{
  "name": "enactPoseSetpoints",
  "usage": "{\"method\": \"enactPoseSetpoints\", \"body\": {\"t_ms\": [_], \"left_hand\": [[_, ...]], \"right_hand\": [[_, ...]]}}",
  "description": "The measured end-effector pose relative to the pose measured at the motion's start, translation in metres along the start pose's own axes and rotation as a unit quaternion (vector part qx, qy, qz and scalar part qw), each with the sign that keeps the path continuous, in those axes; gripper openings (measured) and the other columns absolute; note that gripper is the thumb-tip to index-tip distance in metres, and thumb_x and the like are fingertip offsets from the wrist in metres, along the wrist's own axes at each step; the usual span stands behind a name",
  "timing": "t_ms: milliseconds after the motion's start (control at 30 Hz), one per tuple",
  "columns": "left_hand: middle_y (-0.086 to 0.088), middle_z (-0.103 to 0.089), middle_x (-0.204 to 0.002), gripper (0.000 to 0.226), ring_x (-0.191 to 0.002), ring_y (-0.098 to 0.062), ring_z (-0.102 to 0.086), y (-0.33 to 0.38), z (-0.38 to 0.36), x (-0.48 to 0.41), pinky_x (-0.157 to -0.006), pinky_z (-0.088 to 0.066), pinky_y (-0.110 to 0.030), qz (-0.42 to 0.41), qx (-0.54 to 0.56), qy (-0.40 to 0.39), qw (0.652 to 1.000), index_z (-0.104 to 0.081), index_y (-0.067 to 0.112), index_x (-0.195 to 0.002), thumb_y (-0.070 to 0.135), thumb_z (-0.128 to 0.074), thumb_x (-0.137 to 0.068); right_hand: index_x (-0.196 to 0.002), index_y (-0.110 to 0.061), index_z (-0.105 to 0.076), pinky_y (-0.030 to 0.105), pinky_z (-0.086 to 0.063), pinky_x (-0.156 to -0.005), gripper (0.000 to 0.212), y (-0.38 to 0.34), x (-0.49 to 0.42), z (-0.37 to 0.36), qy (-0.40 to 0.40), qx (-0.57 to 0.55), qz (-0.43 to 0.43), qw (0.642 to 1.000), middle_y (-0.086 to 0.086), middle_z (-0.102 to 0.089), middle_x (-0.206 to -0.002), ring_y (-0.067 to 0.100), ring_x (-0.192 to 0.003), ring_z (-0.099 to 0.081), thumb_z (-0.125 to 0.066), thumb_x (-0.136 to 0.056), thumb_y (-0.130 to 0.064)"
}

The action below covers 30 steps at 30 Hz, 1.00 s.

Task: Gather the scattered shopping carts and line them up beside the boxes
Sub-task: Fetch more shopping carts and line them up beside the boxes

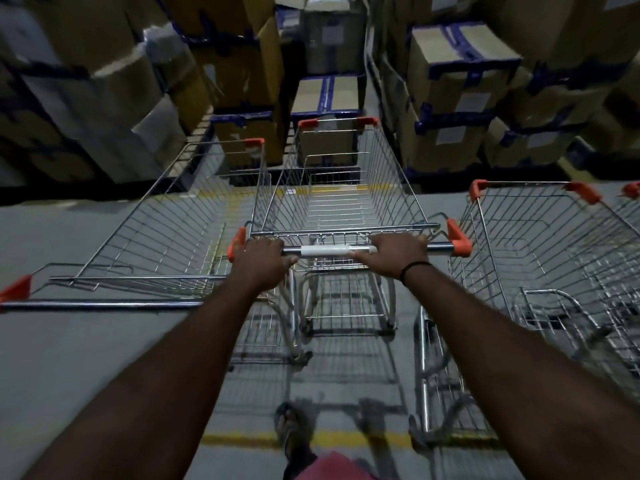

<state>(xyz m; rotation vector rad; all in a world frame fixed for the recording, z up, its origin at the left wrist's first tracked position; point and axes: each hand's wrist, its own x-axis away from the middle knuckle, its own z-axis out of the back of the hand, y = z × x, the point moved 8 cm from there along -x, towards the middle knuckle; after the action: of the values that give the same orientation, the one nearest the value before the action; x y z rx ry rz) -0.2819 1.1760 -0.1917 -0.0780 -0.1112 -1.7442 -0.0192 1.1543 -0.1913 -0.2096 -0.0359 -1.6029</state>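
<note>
A wire shopping cart with orange corner caps stands straight ahead, its nose pointing at stacked cardboard boxes. My left hand grips the left end of its handle bar. My right hand grips the bar right of its white middle sleeve. A second cart stands close on the left, its basket side touching or nearly touching mine. A third cart stands to the right, with a small gap between it and my cart.
Tall stacks of taped cardboard boxes fill the back and both sides. Part of another cart shows at the far right edge. A yellow floor line crosses the grey floor near my sandalled foot.
</note>
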Motion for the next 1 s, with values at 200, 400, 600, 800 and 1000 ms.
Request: {"method": "enactPoseSetpoints", "body": {"t_ms": [200, 400, 600, 800, 1000], "left_hand": [[0.004, -0.067, -0.111, 0.044, -0.116, -0.021, -0.059, 0.009, -0.004, 0.003, -0.115, -0.014, -0.061, 0.026, 0.022, 0.014, 0.999, -0.061, 0.032, -0.112, 0.068, -0.041, -0.095], [-0.007, -0.039, -0.155, 0.065, -0.151, -0.029, -0.020, 0.014, -0.008, 0.012, -0.123, 0.002, -0.058, -0.006, 0.024, 0.042, 0.999, -0.034, 0.032, -0.149, 0.036, -0.065, -0.091], [-0.018, 0.008, -0.168, 0.094, -0.152, -0.038, 0.016, 0.003, -0.002, 0.022, -0.123, 0.002, -0.060, 0.036, 0.031, 0.056, 0.997, -0.003, 0.027, -0.160, -0.004, -0.051, -0.086], [-0.010, 0.024, -0.165, 0.108, -0.150, -0.032, 0.023, -0.011, -0.009, 0.019, -0.119, 0.003, -0.067, 0.034, 0.030, 0.034, 0.998, 0.011, 0.031, -0.159, -0.011, -0.053, -0.083], [-0.011, 0.007, -0.169, 0.099, -0.154, -0.033, 0.014, -0.008, -0.011, 0.023, -0.121, -0.006, -0.066, 0.022, 0.009, 0.047, 0.999, 0.003, 0.027, -0.160, 0.005, -0.058, -0.085]], "right_hand": [[-0.098, -0.029, -0.066, 0.053, -0.026, -0.106, 0.070, 0.008, -0.001, 0.009, -0.002, -0.005, 0.005, 1.000, -0.003, -0.065, -0.094, 0.025, -0.105, -0.061, -0.035, -0.080, -0.089], [-0.091, -0.028, -0.062, 0.055, -0.028, -0.106, 0.066, 0.020, -0.012, 0.015, -0.010, 0.007, 0.017, 1.000, -0.002, -0.065, -0.094, 0.025, -0.105, -0.062, -0.034, -0.082, -0.087], [-0.091, -0.029, -0.061, 0.056, -0.027, -0.107, 0.067, 0.015, -0.023, 0.016, 0.002, 0.010, 0.006, 1.000, -0.001, -0.068, -0.099, 0.026, -0.106, -0.061, -0.032, -0.082, -0.088], [-0.101, -0.028, -0.069, 0.058, -0.026, -0.108, 0.074, 0.013, -0.029, 0.016, 0.003, 0.003, -0.012, 1.000, -0.001, -0.070, -0.100, 0.025, -0.104, -0.062, -0.031, -0.081, -0.089], [-0.099, -0.028, -0.067, 0.059, -0.023, -0.110, 0.073, 0.015, -0.021, 0.014, 0.007, 0.014, -0.002, 1.000, 0.000, -0.070, -0.101, 0.027, -0.107, -0.062, -0.030, -0.082, -0.089]]}}
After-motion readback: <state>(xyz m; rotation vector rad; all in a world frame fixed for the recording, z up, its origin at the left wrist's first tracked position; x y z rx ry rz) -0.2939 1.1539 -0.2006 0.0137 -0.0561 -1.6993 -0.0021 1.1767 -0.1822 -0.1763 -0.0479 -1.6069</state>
